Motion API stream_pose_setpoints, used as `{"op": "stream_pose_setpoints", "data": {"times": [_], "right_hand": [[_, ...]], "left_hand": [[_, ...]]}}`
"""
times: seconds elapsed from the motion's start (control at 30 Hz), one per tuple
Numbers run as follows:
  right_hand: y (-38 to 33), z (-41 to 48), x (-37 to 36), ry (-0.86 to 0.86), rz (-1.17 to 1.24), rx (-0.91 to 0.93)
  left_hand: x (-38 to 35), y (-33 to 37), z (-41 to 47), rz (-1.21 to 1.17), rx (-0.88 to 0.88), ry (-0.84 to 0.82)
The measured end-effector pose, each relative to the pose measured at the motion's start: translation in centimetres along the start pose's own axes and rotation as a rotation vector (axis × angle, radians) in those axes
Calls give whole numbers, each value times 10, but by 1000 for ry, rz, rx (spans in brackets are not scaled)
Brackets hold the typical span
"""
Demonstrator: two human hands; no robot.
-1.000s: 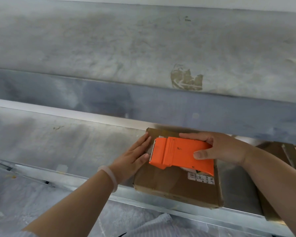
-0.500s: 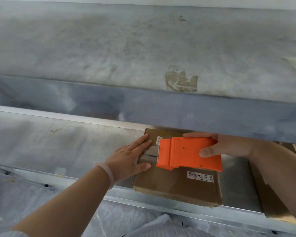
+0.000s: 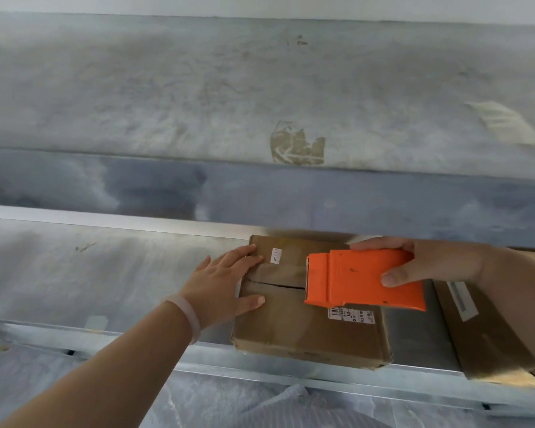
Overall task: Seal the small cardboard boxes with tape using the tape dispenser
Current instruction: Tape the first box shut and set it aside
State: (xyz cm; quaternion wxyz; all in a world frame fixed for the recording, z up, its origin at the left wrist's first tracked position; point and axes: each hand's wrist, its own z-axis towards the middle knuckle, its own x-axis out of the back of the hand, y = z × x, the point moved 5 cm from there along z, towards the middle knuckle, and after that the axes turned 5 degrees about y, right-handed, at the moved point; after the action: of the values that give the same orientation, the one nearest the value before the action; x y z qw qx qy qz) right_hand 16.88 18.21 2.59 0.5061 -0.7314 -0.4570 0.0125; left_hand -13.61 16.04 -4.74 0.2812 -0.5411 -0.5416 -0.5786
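A small brown cardboard box (image 3: pixel 303 332) lies flat on a metal table (image 3: pixel 105 273), its top seam running left to right with clear tape over the left part. My left hand (image 3: pixel 226 279) presses flat on the box's left end, fingers straight. My right hand (image 3: pixel 426 264) grips an orange tape dispenser (image 3: pixel 362 279) that rests on the seam at the middle of the box, its front edge facing left. White labels sit on the box top, one near the far edge and one by the dispenser's near side.
A second cardboard box (image 3: pixel 488 335) lies to the right, partly cut off by the frame. The table's raised metal front rim (image 3: pixel 260 369) runs under the box. Beyond the table rises a grey stained wall (image 3: pixel 260 88). Pale fabric shows below the rim.
The dispenser has slid to the right along the seam with my right hand, uncovering more taped seam. My left hand stays pressed on the box's left end.
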Motion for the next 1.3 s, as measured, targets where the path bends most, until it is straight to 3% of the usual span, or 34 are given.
{"op": "stream_pose_setpoints", "data": {"times": [0.1,0.27,0.47,1.0,1.3], "right_hand": [[0,4,-2,23,37,1],[-2,3,-2,29,65,-59],[-5,0,-5,10,-5,-96],[-36,17,-27,27,-144,84],[-11,-7,-5,102,-79,-23]], "left_hand": [[15,15,9,149,-33,48],[-1,58,21,104,-193,-27],[-16,43,22,150,-157,-17],[-8,-2,-10,74,-100,-38],[-14,-6,-9,164,-147,-82]]}}
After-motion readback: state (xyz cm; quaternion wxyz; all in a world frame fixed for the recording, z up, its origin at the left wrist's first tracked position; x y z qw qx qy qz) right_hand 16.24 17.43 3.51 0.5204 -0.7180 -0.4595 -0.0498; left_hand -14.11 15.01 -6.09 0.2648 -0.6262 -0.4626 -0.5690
